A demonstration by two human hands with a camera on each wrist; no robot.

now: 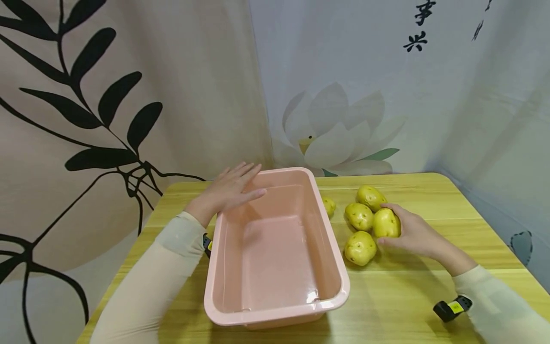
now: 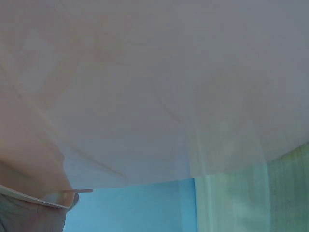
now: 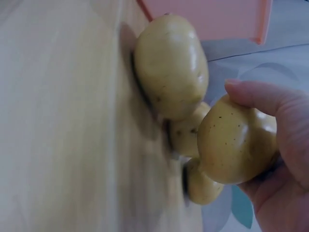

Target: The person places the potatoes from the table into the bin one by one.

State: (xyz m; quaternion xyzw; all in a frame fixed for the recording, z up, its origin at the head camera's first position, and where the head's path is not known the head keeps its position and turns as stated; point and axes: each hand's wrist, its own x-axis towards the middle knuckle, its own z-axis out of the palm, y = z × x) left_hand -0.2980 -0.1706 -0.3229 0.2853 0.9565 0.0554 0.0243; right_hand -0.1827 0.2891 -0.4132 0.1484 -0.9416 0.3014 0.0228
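Between the curled fingers (image 3: 258, 94) of the right hand (image 1: 412, 232): 1 potato (image 1: 387, 223), gripped from its right side, thumb nearer the wearer, the others round its far side. Whether its underside bears on the surface (image 1: 399, 306) or is clear of it, cannot tell. Neighbours, taken from these fingers: far potato (image 1: 371, 198) just beyond the fingertips; middle potato (image 1: 359, 216) to their left; near potato (image 1: 360, 248) left of the thumb and closer to the wearer; half-hidden potato (image 1: 329, 206) farther left, partly behind the basin (image 1: 275, 263), contact with it not clear. Left hand (image 1: 232, 188): fingers straight, slightly spread, laid over the basin's far left rim, not wrapped round it; the left wrist view gives no clear sight of them. Basin sits to the right of and below those fingers, left of the right hand. Judgement on technique: step in hand looks like securing 1 potato while the basin is steadied. Skin looks smooth and glossy, so slip or roll is the likely fault; seat thumb and opposing fingers across the widest girth before loading. Raise vertically first, since dragging left would probably set the 3 close neighbours rolling. Keep left-hand pressure light and even; heavy load at that rim corner could tip the basin.
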